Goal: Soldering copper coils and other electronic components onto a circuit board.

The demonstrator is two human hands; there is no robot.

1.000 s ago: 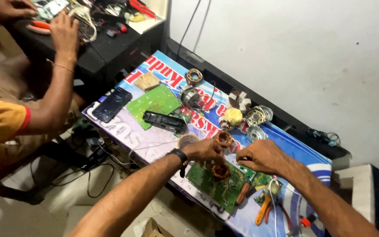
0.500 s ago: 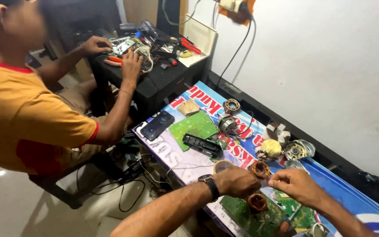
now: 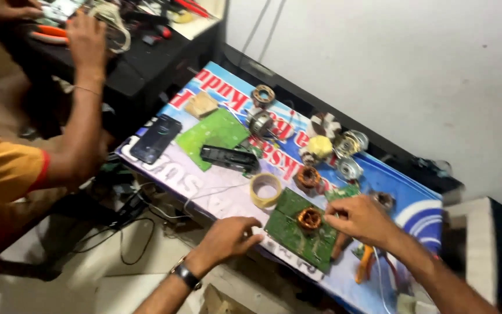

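Observation:
A green circuit board (image 3: 290, 231) lies at the front edge of the table with a copper-wound coil (image 3: 309, 218) standing on it. My right hand (image 3: 360, 220) is just right of that coil, fingertips pinched together and pointing at it; whether it grips anything is hidden. My left hand (image 3: 228, 237), with a watch on the wrist, rests at the table's front edge left of the board, fingers loosely spread and empty. A second copper coil (image 3: 308, 177) and a roll of tape (image 3: 265, 189) lie just behind the board.
On the printed table cover (image 3: 413, 197) lie a black remote-like case (image 3: 228, 157), another green board (image 3: 213, 132), a phone (image 3: 156, 138), several small motors and coils (image 3: 344, 148), and orange-handled pliers (image 3: 367, 263). A co-worker's hand (image 3: 88, 39) works at a black desk (image 3: 140, 58) on the left.
My left hand has let go of the coil and dropped to the table's front edge. A coil now stands on the board, and my right hand stays beside it. The view has swung.

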